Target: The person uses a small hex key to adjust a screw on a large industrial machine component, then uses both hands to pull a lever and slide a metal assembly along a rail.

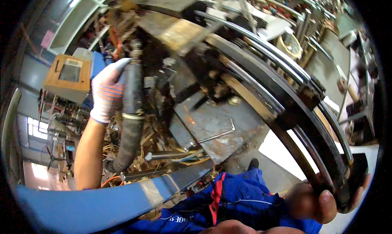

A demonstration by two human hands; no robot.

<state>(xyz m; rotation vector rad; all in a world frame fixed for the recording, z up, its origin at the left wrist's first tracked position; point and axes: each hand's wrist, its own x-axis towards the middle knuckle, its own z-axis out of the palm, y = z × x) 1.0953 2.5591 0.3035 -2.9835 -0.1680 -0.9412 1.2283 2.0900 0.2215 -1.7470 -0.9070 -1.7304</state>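
**Gloved Hand Grips Hose in Crowded Workshop**

The left hand [108, 91], in a white glove with orange stripes, has its grip clamped on a thick dark hose [132, 87] standing nearly upright among cluttered parts. Well apart, to the hose's lower right, the bare right hand [326, 205] pinches the lower end of a black rail [331, 160] between thumb and fingers. Right of the hose lies a grey metal plate [208, 115], scuffed and rust-marked, carrying an L-shaped wrench [218, 135]. Below the hose runs a blue beam [90, 203] banded with pale tape [151, 193]; to the hose's lower right are blue workwear [245, 191] and grey floor [275, 174]. Left of the hose sits a tan box [57, 85], with a bright window [36, 127] farther off. White shelves [77, 27] rise to the hose's upper left.
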